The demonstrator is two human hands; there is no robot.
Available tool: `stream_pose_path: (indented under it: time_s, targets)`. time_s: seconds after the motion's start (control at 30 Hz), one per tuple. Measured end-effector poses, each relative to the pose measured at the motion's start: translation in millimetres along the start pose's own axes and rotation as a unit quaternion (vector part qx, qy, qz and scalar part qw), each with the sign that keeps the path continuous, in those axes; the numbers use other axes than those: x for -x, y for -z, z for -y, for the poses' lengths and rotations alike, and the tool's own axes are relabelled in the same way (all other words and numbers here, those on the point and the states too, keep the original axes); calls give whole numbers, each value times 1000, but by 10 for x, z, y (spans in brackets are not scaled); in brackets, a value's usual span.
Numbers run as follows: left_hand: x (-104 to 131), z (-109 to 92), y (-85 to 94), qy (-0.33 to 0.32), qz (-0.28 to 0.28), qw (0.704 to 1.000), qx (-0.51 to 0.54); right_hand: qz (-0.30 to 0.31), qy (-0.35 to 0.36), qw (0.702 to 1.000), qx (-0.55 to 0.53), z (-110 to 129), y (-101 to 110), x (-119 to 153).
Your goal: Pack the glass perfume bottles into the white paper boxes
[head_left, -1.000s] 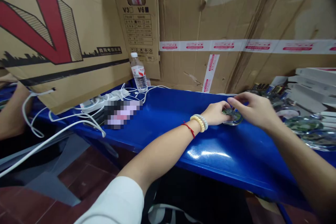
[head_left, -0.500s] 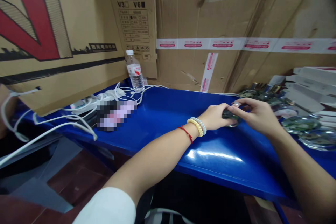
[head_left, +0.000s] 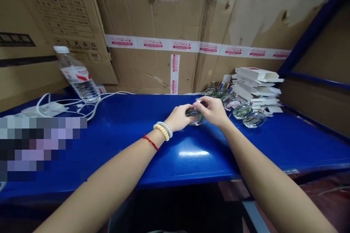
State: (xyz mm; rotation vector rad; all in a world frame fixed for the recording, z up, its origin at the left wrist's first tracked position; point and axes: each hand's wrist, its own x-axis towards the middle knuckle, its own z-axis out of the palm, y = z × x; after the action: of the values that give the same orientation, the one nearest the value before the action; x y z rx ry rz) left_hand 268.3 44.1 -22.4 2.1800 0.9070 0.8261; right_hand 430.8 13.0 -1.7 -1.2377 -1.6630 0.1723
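A rounded clear glass bottle [head_left: 197, 119] stands on the blue table [head_left: 120, 153], near its middle. My left hand [head_left: 179, 117], with beaded bands and a red string at the wrist, is wrapped round the bottle's left side. Over the bottle's top, my right hand [head_left: 212, 110] pinches a small shiny piece at the neck between thumb and forefinger. The fingers partly hide the neck and this piece. Just right of my right hand, several similar glass bottles [head_left: 253, 119] stand in a group.
White flat boxes [head_left: 255, 83] are stacked at the back right. A water bottle [head_left: 82, 80] stands at the back left, beside white cables [head_left: 94, 107] and a blurred-out area. Cardboard [head_left: 142, 69] lines the back. A blue metal frame post [head_left: 303, 36] rises at the right.
The view has swung to the right, so more of the bottles, boxes and right frame shows. Both hands remain on the same glass bottle, in nearly the same grip.
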Motion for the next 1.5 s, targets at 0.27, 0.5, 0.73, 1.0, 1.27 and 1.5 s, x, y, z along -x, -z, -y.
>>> stream_pose_path:
  time_s: [0.27, 0.5, 0.73, 1.0, 1.27, 1.5]
  targets:
    - [30, -46, 22, 25, 11, 999, -36, -228, -111, 943, -214, -150, 266, -132]
    - [92, -58, -19, -41, -3, 994, -97, -56, -142, 987, -45, -291, 139, -56]
    - [111, -86, -57, -19, -40, 992, -120, 49, -144, 979, -138, -163, 165, -34]
    - [121, -96, -40, -1, -88, 991, -103, 105, -89, 983, -124, -54, 56, 46]
    - [109, -83, -48, -10, -67, 995, -69, 145, -18, 989, -39, -82, 29, 66]
    - [88, -143, 5, -17, -27, 993, -111, 103, 18, 994, -19, -42, -11, 77]
